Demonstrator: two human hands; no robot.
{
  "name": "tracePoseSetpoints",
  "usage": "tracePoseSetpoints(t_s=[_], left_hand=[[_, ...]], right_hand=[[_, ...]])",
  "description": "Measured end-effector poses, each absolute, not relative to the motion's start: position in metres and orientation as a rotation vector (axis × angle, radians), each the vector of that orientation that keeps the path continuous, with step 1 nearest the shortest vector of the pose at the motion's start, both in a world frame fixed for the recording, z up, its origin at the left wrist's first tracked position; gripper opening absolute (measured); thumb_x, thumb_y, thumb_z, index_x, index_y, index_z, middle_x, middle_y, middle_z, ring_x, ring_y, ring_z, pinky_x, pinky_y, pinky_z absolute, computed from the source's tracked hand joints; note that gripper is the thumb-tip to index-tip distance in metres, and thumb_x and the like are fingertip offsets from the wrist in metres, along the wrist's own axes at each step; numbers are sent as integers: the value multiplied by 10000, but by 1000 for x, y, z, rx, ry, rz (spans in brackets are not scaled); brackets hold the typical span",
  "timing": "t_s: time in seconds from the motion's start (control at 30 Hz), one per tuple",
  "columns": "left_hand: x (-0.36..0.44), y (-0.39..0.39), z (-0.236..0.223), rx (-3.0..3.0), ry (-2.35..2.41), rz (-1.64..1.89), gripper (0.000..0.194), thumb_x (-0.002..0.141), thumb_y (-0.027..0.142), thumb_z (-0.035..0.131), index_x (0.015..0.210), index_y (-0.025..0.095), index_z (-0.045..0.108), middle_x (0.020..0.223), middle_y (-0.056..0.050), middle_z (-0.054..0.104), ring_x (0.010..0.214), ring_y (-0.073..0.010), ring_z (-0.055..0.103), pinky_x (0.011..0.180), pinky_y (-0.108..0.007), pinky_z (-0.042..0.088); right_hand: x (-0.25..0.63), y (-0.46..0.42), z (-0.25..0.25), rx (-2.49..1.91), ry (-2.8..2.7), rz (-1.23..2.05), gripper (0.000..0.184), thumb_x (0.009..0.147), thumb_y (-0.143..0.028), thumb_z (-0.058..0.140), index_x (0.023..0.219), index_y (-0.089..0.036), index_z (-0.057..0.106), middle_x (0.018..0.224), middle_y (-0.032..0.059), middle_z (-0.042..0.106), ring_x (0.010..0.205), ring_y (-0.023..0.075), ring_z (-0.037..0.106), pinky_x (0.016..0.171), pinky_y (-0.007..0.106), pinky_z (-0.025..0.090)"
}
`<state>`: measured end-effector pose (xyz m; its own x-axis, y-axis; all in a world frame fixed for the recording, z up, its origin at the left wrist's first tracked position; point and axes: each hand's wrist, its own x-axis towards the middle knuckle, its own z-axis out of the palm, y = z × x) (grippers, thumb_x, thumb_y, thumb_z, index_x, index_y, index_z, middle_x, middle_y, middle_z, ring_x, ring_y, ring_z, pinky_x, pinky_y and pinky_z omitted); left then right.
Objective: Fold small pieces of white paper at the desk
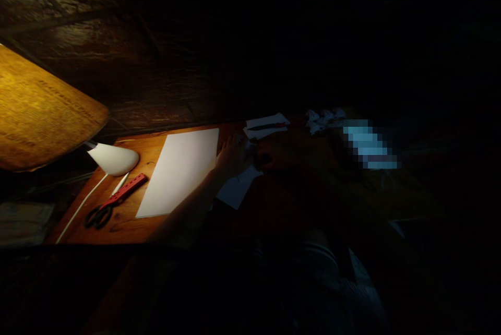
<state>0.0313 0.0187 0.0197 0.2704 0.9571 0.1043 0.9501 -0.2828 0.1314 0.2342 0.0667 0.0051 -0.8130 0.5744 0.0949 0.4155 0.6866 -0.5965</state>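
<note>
The scene is very dark, lit only at the left of a wooden table (129, 220). My left hand (234, 156) reaches across the table with its fingers curled on a small piece of white paper (237, 189) at the edge of the light. My right hand (274, 158) is a dim shape just to its right, in shadow; its fingers do not show. A large white sheet (180, 170) lies flat to the left of my left hand.
A white lamp (113, 158) with its cord stands at the table's left. Scissors (98, 215) and a red ruler (127, 190) lie beside it. More white paper pieces (266, 125) and crumpled paper (324, 118) lie further back. A blurred bright patch (370, 144) sits at the right.
</note>
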Motion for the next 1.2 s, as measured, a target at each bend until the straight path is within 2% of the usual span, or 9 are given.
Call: tracePoseSetpoints(t_s=[0.23,0.4,0.57,0.67,0.83,1.0,1.2], left_hand=[[28,21,15,2495,1823,279,500,919,332,595,1396,188,548,1408,-197,525,1314,-421,515,1059,-603,480],[25,22,9,2519,1802,335,555,893,353,654,1417,221,525,1409,-185,534,1314,-439,522,1044,-607,482],[22,24,7,2511,1772,371,539,903,371,663,1410,226,551,1384,-174,542,1312,-419,521,1066,-593,471],[19,26,6,2508,1724,397,522,919,354,641,1420,227,571,1357,-161,548,1307,-389,520,1078,-585,472],[15,27,4,2498,1685,454,536,903,320,662,1430,259,586,1345,-132,550,1312,-368,511,1091,-590,472],[14,27,4,2487,1688,438,564,903,296,655,1458,247,570,1344,-139,547,1312,-366,521,1095,-588,479],[15,26,6,2467,1682,456,539,911,326,664,1438,241,588,1336,-139,550,1305,-371,528,1093,-596,483]], right_hand=[[235,68,3,-736,-2633,832,86,803,-204,760,805,-160,686,985,61,650,858,169,582,769,280,447],[236,68,7,-706,-2658,832,82,800,-199,765,814,-161,694,980,56,662,863,167,595,777,278,455],[238,65,12,-732,-2639,859,130,779,-220,813,854,-162,725,994,68,702,877,184,626,788,292,485],[239,66,12,-739,-2556,832,145,846,-233,764,975,-168,764,1070,84,752,949,204,671,867,324,508],[238,68,10,-861,-2471,704,279,845,-89,667,1061,-189,812,1131,81,796,1024,216,711,953,344,505],[240,67,14,-878,-2493,686,290,845,-97,675,1060,-200,841,1171,87,798,1026,221,724,955,346,515],[240,68,17,-857,-2525,709,289,836,-71,664,1001,-209,858,1094,76,804,962,198,719,911,321,523]])
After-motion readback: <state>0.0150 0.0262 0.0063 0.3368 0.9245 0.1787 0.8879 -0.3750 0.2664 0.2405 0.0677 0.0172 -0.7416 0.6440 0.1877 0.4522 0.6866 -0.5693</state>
